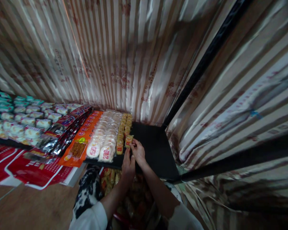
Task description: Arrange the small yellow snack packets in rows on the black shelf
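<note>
My right hand pinches a small yellow snack packet with a red label, at the near end of a row on the black shelf. Just below it, my left hand has its fingers together at the packet's lower edge; whether they grip it is hard to make out. A matching yellow packet stands to the left, heading a second row that runs back to the curtain. Beside these rows lie round white wrapped cakes with red print, stacked in columns.
An orange snack bag, dark shiny bags and many white-and-green packets lie further left. Red bags hang below the shelf edge. Loose packets fill a container between my legs. A striped curtain and black post bound the shelf.
</note>
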`<move>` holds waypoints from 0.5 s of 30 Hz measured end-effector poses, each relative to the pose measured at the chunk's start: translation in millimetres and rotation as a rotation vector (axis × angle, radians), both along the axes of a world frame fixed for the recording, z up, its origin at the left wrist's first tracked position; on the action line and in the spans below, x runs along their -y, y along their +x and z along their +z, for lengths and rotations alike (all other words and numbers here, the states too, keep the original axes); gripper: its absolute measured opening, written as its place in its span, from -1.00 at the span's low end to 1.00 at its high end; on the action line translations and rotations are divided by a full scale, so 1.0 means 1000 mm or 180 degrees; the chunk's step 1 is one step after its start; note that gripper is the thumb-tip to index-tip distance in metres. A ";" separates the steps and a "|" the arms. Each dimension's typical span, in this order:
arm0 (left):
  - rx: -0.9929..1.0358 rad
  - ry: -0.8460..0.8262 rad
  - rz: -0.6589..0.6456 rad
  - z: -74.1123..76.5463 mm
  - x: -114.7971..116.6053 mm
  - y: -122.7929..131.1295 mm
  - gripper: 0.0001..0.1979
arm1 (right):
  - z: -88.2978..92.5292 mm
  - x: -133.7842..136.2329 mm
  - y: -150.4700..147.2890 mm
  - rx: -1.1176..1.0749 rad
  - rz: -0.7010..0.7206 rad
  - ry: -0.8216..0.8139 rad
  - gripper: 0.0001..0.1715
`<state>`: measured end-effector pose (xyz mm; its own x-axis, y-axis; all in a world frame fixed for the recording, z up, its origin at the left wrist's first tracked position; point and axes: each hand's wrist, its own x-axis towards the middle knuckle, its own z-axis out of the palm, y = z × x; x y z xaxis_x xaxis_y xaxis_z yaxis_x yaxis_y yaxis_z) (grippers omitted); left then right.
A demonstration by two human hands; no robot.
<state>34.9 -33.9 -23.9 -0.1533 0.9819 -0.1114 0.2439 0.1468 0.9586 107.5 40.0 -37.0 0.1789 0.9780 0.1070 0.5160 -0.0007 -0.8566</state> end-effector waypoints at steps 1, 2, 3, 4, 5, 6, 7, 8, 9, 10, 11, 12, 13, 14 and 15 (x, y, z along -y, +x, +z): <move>0.0034 -0.0025 0.0001 -0.001 -0.004 0.000 -0.45 | -0.001 -0.003 -0.002 0.0037 -0.0002 -0.0014 -0.59; 0.0069 -0.0031 -0.0001 -0.002 -0.008 0.000 -0.45 | -0.001 -0.005 -0.004 0.0059 -0.0002 -0.0021 -0.59; 0.0102 -0.0020 -0.0006 -0.004 -0.011 -0.001 -0.45 | -0.001 -0.007 -0.005 0.0076 0.0002 -0.0025 -0.59; 0.0133 0.0000 -0.0005 -0.006 -0.014 -0.001 -0.45 | -0.002 -0.009 -0.006 0.0097 0.0017 -0.0029 -0.60; 0.0166 0.0020 0.0006 -0.009 -0.016 -0.001 -0.46 | -0.002 -0.010 -0.007 0.0127 0.0034 -0.0036 -0.60; 0.0206 0.0034 0.0026 -0.011 -0.017 -0.002 -0.47 | -0.002 -0.010 -0.008 0.0164 0.0040 -0.0054 -0.60; 0.0249 0.0046 0.0050 -0.013 -0.019 -0.002 -0.48 | -0.002 -0.011 -0.009 0.0198 0.0035 -0.0075 -0.60; 0.0296 0.0059 0.0061 -0.015 -0.020 -0.002 -0.49 | -0.002 -0.011 -0.009 0.0212 0.0030 -0.0090 -0.61; 0.0344 0.0076 0.0057 -0.017 -0.021 -0.002 -0.49 | -0.003 -0.011 -0.010 0.0203 0.0028 -0.0092 -0.61; 0.0389 0.0090 0.0044 -0.018 -0.021 -0.003 -0.49 | -0.004 -0.012 -0.010 0.0171 0.0033 -0.0080 -0.60; 0.0428 0.0089 0.0019 -0.019 -0.022 -0.003 -0.49 | -0.005 -0.012 -0.010 0.0123 0.0048 -0.0059 -0.60; 0.0463 0.0073 0.0003 -0.019 -0.022 -0.003 -0.48 | -0.006 -0.012 -0.010 0.0066 0.0078 -0.0034 -0.59; 0.0495 0.0039 -0.0004 -0.019 -0.023 -0.004 -0.47 | -0.008 -0.012 -0.011 0.0004 0.0110 -0.0008 -0.58; 0.0524 -0.0011 0.0001 -0.019 -0.023 -0.004 -0.47 | -0.009 -0.012 -0.011 -0.0057 0.0131 0.0012 -0.57; 0.0547 -0.0057 0.0022 -0.018 -0.024 -0.004 -0.47 | -0.011 -0.012 -0.011 -0.0106 0.0136 0.0023 -0.56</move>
<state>30.9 -9.8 -42.4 -0.1373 0.9785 -0.1540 0.0756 0.1654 0.9833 96.8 52.4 -47.5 0.1406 0.9841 0.1088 0.4866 0.0270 -0.8732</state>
